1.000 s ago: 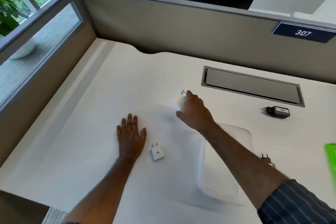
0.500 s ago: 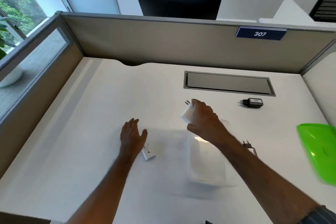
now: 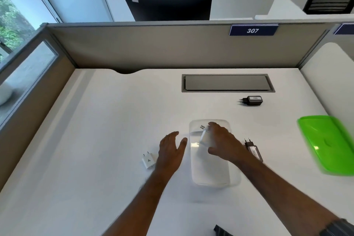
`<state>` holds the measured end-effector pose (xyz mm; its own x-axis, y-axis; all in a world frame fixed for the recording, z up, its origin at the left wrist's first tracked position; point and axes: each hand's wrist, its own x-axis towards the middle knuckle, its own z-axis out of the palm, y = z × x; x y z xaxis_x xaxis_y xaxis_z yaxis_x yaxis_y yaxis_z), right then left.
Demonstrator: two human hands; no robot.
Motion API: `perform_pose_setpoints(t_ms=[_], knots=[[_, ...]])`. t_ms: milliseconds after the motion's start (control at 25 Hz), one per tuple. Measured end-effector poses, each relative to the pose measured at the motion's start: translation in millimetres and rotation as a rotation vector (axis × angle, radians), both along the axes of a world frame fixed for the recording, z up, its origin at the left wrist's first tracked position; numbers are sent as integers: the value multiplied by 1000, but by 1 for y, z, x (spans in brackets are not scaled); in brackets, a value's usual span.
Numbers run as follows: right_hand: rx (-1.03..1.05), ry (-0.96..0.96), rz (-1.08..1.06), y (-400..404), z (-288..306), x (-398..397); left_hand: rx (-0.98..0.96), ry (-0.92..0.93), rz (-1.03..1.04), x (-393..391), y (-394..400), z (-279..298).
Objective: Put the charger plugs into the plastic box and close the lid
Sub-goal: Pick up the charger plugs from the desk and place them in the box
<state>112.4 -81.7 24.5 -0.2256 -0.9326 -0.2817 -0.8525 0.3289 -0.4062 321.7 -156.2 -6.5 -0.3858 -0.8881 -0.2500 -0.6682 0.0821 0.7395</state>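
Note:
A clear plastic box (image 3: 210, 175) stands open on the white desk. My right hand (image 3: 223, 142) grips a large white charger plug (image 3: 205, 136) over the box's far end, prongs pointing away. My left hand (image 3: 171, 149) hovers open just left of the box, fingers relaxed. A small white plug (image 3: 148, 161) lies on the desk left of that hand. One black plug (image 3: 253, 149) lies against the box's right side, partly behind my right wrist. Another black plug (image 3: 251, 100) sits farther back. The green lid (image 3: 329, 143) lies at the right.
A grey cable hatch (image 3: 228, 83) is set into the desk at the back. Beige partition walls (image 3: 153, 48) close the desk at the back and left, with a sign reading 307. A dark object (image 3: 222, 231) pokes in at the bottom edge.
My right hand lifted the white plug off the desk and carried it back over the box. My left hand left the small white plug and moved right toward the box.

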Motion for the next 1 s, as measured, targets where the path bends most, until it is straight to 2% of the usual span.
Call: perform_pose_setpoints(t_ms=[360, 680, 1000], knots=[[100, 9, 79, -9, -32, 0, 62, -84, -8, -4, 9, -19], [83, 230, 216, -30, -38, 6, 86, -61, 7, -4, 8, -22], [24, 296, 199, -28, -41, 7, 56, -60, 0, -5, 8, -20]])
